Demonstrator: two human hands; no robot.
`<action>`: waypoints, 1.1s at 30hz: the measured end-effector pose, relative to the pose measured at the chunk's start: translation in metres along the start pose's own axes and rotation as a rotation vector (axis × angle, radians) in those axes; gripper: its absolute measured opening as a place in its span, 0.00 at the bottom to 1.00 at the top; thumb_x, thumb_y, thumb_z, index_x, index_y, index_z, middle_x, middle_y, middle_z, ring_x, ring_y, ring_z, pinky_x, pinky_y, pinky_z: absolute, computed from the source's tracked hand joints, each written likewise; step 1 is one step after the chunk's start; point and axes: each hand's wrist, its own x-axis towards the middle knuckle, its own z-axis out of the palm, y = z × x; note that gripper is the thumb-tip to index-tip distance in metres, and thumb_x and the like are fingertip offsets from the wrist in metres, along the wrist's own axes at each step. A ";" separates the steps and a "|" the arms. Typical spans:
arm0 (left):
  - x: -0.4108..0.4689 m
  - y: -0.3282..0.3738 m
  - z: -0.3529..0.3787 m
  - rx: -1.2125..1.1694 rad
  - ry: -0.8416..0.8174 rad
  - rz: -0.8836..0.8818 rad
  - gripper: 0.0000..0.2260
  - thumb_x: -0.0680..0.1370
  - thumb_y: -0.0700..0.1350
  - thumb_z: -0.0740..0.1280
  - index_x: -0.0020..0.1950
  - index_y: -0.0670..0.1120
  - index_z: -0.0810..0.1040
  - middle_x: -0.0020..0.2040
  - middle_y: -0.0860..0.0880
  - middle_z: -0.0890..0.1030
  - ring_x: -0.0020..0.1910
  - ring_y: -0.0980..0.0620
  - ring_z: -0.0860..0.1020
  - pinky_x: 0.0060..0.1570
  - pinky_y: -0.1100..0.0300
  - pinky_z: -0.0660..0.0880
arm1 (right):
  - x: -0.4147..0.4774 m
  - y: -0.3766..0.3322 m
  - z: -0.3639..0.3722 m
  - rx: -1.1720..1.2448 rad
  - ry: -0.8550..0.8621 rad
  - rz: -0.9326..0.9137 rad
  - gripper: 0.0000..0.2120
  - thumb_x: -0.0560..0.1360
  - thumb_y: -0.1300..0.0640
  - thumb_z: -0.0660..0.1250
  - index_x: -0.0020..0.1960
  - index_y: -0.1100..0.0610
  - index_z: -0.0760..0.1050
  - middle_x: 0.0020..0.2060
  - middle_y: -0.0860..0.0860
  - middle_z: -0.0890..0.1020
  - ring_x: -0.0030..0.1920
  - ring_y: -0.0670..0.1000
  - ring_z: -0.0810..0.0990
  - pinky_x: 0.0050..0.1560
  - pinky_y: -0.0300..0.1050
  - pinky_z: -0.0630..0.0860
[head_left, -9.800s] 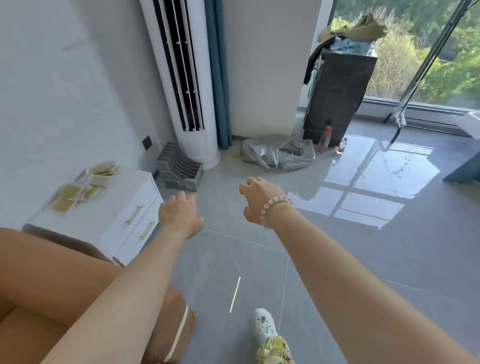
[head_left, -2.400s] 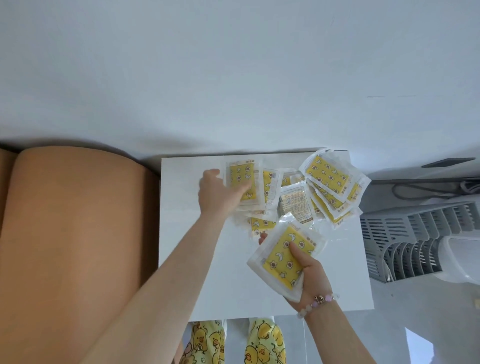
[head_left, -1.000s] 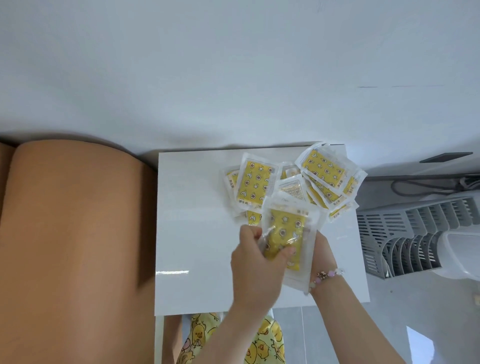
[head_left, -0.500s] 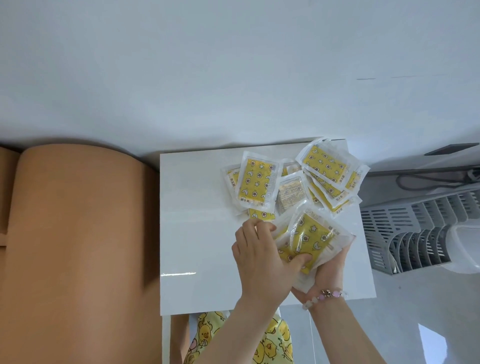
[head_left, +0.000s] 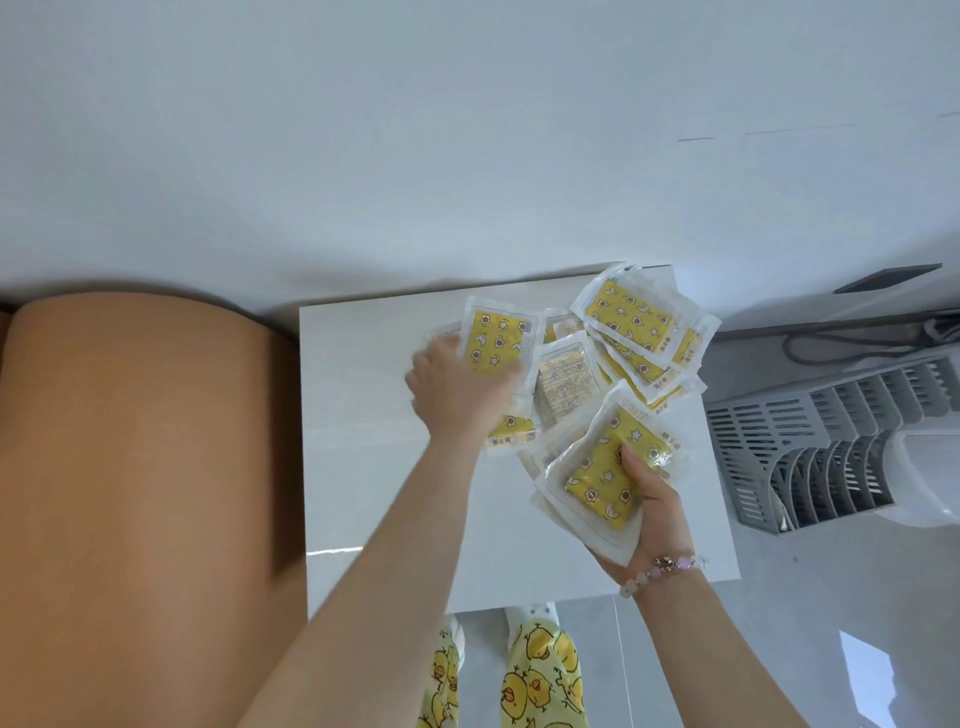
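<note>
At the far left a tan padded panel (head_left: 145, 493) is seen, set against the left edge of a white surface (head_left: 363, 493). Both are backed by a pale wall (head_left: 467, 130).

Over the far half of the surface the left hand (head_left: 457, 389) is stretched forward. A yellow packet (head_left: 498, 343), printed with stars and moons and sealed in clear plastic, is gripped at its lower edge by the fingers of this hand. The packet is held roughly upright, its printed face turned to the camera, at the left end of the heap.

Just to the right, loose packets (head_left: 631, 312) of the same kind are spread in an overlapping heap at the far right corner of the surface. One of them (head_left: 566, 374) is turned with its paler text side up.

Nearer the camera, a stack of packets (head_left: 602, 478) is grasped in the right hand (head_left: 652, 499), the thumb pressed on the top packet and the fingers curled beneath. The stack is held above the right part of the surface, tilted. A bead bracelet (head_left: 665, 566) is worn on that wrist.

Below the near edge, duck-print shoes (head_left: 535, 680) are seen on the floor. To the right of the surface a grey slotted rack (head_left: 810, 441) is placed on the floor.
</note>
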 end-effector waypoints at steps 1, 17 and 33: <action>0.015 0.007 -0.001 0.002 0.084 -0.012 0.34 0.68 0.57 0.73 0.69 0.46 0.66 0.66 0.47 0.68 0.68 0.47 0.64 0.63 0.53 0.65 | 0.000 -0.004 -0.003 -0.003 -0.007 0.017 0.19 0.77 0.54 0.59 0.36 0.55 0.86 0.40 0.56 0.86 0.38 0.56 0.85 0.36 0.53 0.82; 0.050 0.008 0.016 0.262 0.059 0.083 0.25 0.72 0.50 0.72 0.64 0.43 0.67 0.62 0.44 0.70 0.58 0.43 0.74 0.46 0.56 0.69 | -0.001 -0.012 -0.025 -0.086 -0.030 0.011 0.12 0.71 0.55 0.64 0.39 0.55 0.86 0.43 0.58 0.85 0.41 0.58 0.85 0.47 0.59 0.79; -0.069 -0.009 -0.020 -0.217 -0.091 0.102 0.27 0.66 0.59 0.74 0.57 0.51 0.66 0.47 0.56 0.77 0.47 0.51 0.79 0.50 0.53 0.76 | -0.001 -0.009 0.006 -0.227 -0.108 0.132 0.12 0.68 0.55 0.65 0.40 0.58 0.86 0.41 0.57 0.85 0.40 0.57 0.85 0.41 0.51 0.82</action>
